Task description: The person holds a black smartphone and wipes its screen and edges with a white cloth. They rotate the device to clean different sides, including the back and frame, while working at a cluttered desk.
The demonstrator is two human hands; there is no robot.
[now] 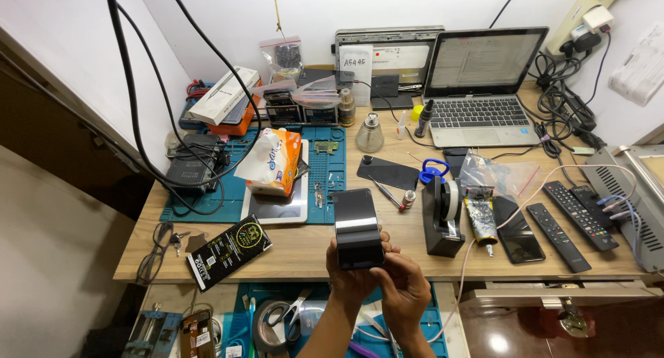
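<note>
A black smartphone (357, 226) with a glossy dark screen is held upright over the front edge of the wooden desk (304, 251). My left hand (349, 278) wraps its lower end from behind and below. My right hand (403, 289) grips the phone's lower right corner, thumb against the bottom edge. Both hands are closed on the phone.
A black tape dispenser (443, 219) stands just right of the phone. A tablet (277, 207) with a tissue pack (273, 161) on it lies to the left on a blue mat (328, 168). Behind are a laptop (477, 88), another phone (387, 172), two remotes (567, 223), and a black packet (228, 251).
</note>
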